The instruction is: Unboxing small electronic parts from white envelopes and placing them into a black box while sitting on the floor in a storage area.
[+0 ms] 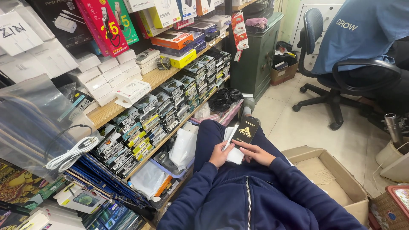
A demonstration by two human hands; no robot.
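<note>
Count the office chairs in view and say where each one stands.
1. The office chair stands at upper right on the tiled floor, with a person in a blue shirt seated on it. More may be hidden outside the frame.

1. A flat black packet (244, 131) with gold print lies in the lap, on white packets (234, 154).
2. Small dark labelled boxes (168, 110) fill the shelf (158, 77) edge.
3. Red hanging packs (103, 24) top left.
4. An open cardboard box (336, 179) on the floor.

Wooden shelves (157, 76) of small boxed goods stand left, an open cardboard box (332, 179) (floor, right) near an office chair (336, 72).
</note>
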